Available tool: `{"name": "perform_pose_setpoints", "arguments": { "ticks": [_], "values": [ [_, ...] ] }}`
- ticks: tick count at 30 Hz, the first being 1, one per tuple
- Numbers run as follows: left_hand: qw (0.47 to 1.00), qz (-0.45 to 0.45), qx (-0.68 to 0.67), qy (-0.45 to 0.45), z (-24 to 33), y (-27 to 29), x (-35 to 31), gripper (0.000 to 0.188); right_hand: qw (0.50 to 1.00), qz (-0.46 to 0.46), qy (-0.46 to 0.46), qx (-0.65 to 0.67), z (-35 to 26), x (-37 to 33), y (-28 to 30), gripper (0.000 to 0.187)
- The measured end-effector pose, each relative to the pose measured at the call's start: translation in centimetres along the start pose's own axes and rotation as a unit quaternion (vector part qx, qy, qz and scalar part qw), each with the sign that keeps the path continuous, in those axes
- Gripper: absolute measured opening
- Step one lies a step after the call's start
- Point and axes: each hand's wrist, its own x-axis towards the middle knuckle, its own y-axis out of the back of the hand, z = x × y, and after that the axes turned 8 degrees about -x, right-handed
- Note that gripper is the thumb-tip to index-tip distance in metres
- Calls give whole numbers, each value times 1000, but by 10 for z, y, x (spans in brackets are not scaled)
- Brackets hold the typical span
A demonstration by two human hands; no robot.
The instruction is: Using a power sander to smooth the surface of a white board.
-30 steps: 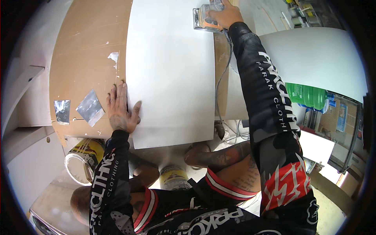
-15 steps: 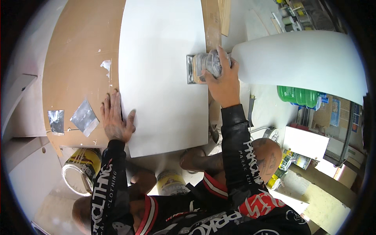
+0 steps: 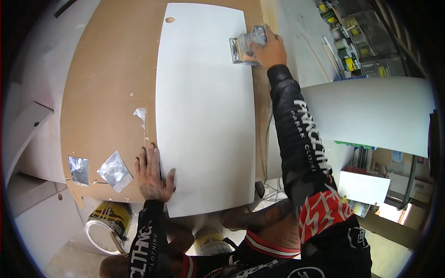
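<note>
A long white panel (image 3: 204,116) with a small oval hole near its far left corner lies lengthwise in front of me. At its far right edge my right hand (image 3: 273,50) grips a dusty palm sander (image 3: 245,46), whose flat square pad rests on the panel and slightly overhangs the side. My left hand (image 3: 155,178) lies flat at the near left edge, fingers stretched out on the brown board (image 3: 109,78) and thumb on the panel. Left of that hand, two grey square sheets, one upright (image 3: 79,170) and one turned cornerwise (image 3: 115,171), lie on the board.
A cord (image 3: 267,139) runs down along the right side of the board. Another white panel (image 3: 371,109) stands to the right. Below the board at left is an open paint can (image 3: 109,227). Cans and bottles (image 3: 345,51) line the far right; a torn white scrap (image 3: 140,116) sticks to the board.
My right hand has pushed the sander farther away along the panel's right edge. The left hand stays at the near left edge. The view has shifted, showing the panel's far end.
</note>
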Motion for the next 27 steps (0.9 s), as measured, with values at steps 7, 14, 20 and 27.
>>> {"name": "perform_pose_setpoints", "arguments": {
  "ticks": [7,14,20,27],
  "values": [
    [1000,-22,-5,12,-4,5,-1,76,999,8,22,-49,-13,100,-39,90],
    [999,-24,-39,-3,4,-5,7,78,988,47,46,-141,18,217,-64,95],
    [999,-38,-21,14,-3,3,1,76,995,6,-5,-102,4,232,-104,96],
    [999,-28,-27,12,0,2,2,76,992,7,4,-129,8,248,-98,95]
  ]
}}
